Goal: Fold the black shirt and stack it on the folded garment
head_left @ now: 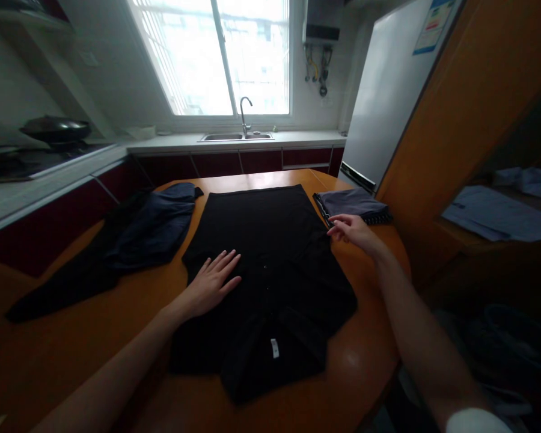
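Observation:
A black short-sleeved polo shirt (252, 222) lies spread on the wooden table, its collar towards me and its hem towards the window. A small white label (275, 348) shows inside the neck, with buttons down the placket. My left hand (211, 282) rests flat on the shirt's left part, fingers spread. At the shirt's right edge, near the sleeve, my right hand (349, 231) has its fingers bent and pinched together on the cloth. Just beyond it is a folded stack of grey and black patterned cloth (354, 203).
Dark garments (157, 222) lie loosely on the left of the table (374, 288). Behind it runs a counter with a sink (237, 137); a stove with a wok (56, 129) stands at the left. A fridge (388, 84) is at the right, beside a shelf with papers (500, 210).

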Motion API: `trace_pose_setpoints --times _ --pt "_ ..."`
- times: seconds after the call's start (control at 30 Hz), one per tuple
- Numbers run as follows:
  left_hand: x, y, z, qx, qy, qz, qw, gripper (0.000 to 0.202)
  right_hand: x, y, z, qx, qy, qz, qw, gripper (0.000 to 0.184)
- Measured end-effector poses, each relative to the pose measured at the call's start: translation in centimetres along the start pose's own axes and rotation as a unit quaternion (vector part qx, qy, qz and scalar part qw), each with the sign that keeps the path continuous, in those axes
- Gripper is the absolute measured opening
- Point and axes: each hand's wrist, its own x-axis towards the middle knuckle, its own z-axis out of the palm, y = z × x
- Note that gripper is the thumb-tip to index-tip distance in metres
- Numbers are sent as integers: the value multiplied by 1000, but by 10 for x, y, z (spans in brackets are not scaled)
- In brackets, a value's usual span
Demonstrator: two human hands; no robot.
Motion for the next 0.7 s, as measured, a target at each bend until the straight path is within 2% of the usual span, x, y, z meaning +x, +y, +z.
trace_pose_setpoints --times 0.07,0.13,0.23,0.3,0.37,0.5,0.6,0.7 --pt "0 -2 3 -1 1 2 1000 62 13 16 -5 -77 108 14 991 28" --pt "0 -3 4 -3 6 2 1000 62 22 29 -8 -119 140 19 983 27" --pt "0 3 -2 -6 29 8 1000 60 30 39 -4 -147 116 16 982 22" --pt "0 16 -14 -15 55 34 998 58 32 39 4 -173 98 12 980 18" --pt "1 36 -30 -42 58 77 995 53 34 37 10 -202 80 7 976 17" --pt "11 90 -54 -75 5 163 984 42 38 35 15 -242 48 -15 969 18" --pt "32 122 -54 -46 5 191 981 40 38 40 12 -259 6 -57 964 30" --pt "61 137 -43 -10 24 195 981 34 37 49 9 -268 -41 -92 958 36"
